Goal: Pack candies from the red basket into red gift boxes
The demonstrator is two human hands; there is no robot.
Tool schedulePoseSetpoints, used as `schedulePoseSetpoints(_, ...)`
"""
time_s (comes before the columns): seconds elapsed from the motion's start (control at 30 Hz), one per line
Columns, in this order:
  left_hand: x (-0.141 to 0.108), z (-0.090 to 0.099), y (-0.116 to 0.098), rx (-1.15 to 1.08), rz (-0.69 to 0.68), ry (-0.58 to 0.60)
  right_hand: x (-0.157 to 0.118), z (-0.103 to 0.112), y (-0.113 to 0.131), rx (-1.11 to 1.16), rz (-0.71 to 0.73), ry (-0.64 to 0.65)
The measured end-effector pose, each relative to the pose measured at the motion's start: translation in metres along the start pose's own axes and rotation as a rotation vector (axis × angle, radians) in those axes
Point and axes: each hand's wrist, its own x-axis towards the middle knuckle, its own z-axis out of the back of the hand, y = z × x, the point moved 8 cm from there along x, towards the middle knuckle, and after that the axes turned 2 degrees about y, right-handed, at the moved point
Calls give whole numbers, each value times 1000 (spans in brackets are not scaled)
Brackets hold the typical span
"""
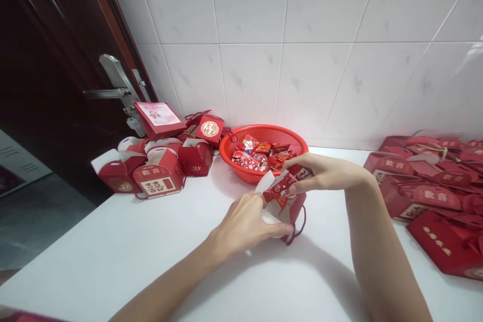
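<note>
Red basket [225, 155], one; open box [297, 208], one, left hand [245, 224]; right hand [328, 171] on packet [279, 187].

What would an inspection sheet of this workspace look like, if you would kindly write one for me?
Surface: white table, with shadows cast around the arms.
Job's things: an open red box between the hands; a red packet at its mouth; a red basket behind, holding wrapped packets.
Clutter: a group of red boxes at the left, some open; more boxes piled at the right.
Hands: left hand holds the open red box; right hand grips the red packet.
Cables: nothing seen.
Surroundings: tiled wall behind; dark door with a metal handle at the left.
</note>
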Motion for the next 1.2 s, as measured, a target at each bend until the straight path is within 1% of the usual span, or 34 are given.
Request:
schedulePoseSetpoints(0.07,0,-1,-3,-31,-42,37,0,-2,0,-16,-3,24)
schedulePoseSetpoints(0.17,-1,1,-2,-40,-54,44,-1,-4,0,10,-1,57)
schedulePoseSetpoints(0.3,0,4,7,-1,-2,34,-4,-7,-5,42,-44,94)
schedulePoseSetpoints(0.37,0,6,12,14,20,26,-5,-8,-10,20,-91,89)
schedulePoseSetpoints(0.43,0,9,16,32,31,16,-5,-9,-11,-2,-105,77)
schedulePoseSetpoints(0.57,-1,12,21,75,27,4,-1,-16,-4,20,-45,98)
schedulePoseSetpoints(0.67,-2,12,18,69,-26,17,1,-19,-2,41,-54,118)
schedulePoseSetpoints(0.77,-2,15,15,70,-75,2,1,-19,-1,64,-50,119)
schedulePoseSetpoints(0.97,-3,21,19,82,-91,-46,2,-17,1,57,-1,114)
schedulePoseSetpoints(1.13,-3,21,21,61,-138,-62,7,-19,1,23,9,112)
schedulePoseSetpoints(1.2,-2,21,23,40,-134,-86,8,-21,0,11,2,127)
